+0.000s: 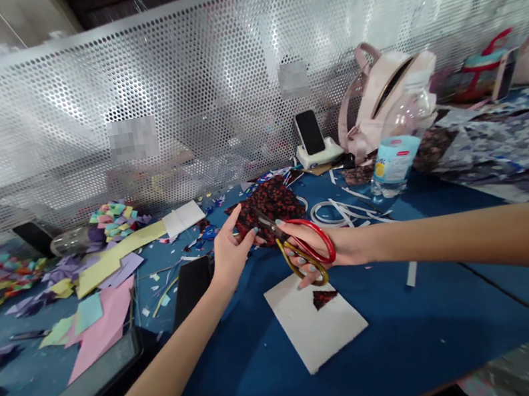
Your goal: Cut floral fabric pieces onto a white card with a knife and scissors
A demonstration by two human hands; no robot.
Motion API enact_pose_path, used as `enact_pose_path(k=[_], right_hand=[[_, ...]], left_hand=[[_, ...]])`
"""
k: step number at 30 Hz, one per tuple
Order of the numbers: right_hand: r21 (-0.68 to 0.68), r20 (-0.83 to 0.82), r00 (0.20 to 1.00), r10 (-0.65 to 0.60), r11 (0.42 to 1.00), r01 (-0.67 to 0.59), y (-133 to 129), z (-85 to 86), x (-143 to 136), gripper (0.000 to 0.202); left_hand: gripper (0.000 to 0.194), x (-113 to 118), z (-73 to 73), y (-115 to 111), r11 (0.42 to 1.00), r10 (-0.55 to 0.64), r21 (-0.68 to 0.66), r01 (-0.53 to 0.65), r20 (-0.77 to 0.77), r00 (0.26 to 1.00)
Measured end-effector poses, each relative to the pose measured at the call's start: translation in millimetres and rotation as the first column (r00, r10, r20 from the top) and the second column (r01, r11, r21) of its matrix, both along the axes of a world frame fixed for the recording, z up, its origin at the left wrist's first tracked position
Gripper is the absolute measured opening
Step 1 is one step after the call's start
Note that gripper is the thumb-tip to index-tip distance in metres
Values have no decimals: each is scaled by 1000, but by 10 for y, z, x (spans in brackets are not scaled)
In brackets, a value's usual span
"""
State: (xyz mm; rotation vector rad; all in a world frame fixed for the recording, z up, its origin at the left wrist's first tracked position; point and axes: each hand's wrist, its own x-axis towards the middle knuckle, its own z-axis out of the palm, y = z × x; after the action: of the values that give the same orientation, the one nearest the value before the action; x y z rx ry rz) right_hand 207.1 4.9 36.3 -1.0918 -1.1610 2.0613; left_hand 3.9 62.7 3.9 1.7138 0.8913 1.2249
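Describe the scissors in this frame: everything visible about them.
The scissors have one red and one yellow loop handle, plastic by the look, and dark blades. The right hand holds them through the loops, blades pointing left into a dark red-patterned fabric that the left hand holds above the blue table.

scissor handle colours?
One red loop and one yellow loop on the scissors, held in the right hand; the head view shows them clearly.

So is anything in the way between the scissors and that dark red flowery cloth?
Nothing visible is. The right hand holds the scissors, whose blades already reach the edge of the dark red patterned cloth. The left hand holds that cloth from the other side, its fingers beside the blades, not across them.
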Motion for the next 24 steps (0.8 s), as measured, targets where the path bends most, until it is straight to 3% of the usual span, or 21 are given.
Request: enact_pose_path(k=[11, 24], right_hand=[[65, 50, 996, -75, 995, 71, 50, -44, -34, 45], [-35, 2, 1000, 25, 999, -25, 142, 7, 40, 58]], left_hand=[[36, -23, -49, 40, 1000, -16, -3, 16, 19, 1000], [41, -77, 17, 53, 997, -72, -7, 72, 8, 997]])
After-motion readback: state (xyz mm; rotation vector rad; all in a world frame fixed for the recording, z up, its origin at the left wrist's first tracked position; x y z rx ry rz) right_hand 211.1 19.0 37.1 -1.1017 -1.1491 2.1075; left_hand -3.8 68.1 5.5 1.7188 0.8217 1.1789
